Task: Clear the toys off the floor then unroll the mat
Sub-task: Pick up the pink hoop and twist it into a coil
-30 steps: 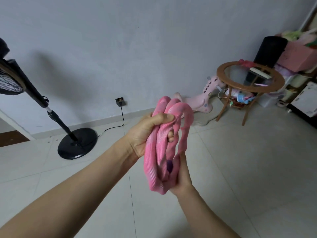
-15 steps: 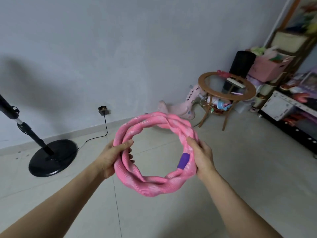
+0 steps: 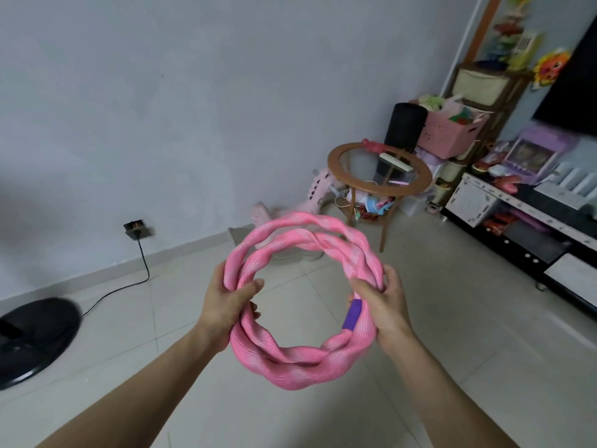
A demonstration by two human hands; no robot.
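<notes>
A pink ribbed ring toy (image 3: 290, 367), coiled in two twisted loops with a purple band on its right side, hangs in front of me above the tiled floor. My left hand (image 3: 226, 305) grips its left side. My right hand (image 3: 381, 302) grips its right side, just above the purple band. A rolled black mat (image 3: 405, 127) stands upright in the far right corner behind a round table. A pink toy (image 3: 315, 197) lies on the floor against the wall.
A round wooden glass-topped table (image 3: 336, 156) stands by the wall with clutter beneath it. A pink basket (image 3: 449, 134) and shelves of toys fill the right corner. A low black cabinet (image 3: 529, 234) runs along the right. A fan base (image 3: 32, 337) and its cord (image 3: 129, 286) lie at left.
The pink toy was bunched up in both hands; it has sprung out into a wide ring held by its two sides. My view has turned right, toward the cabinet and shelves.
</notes>
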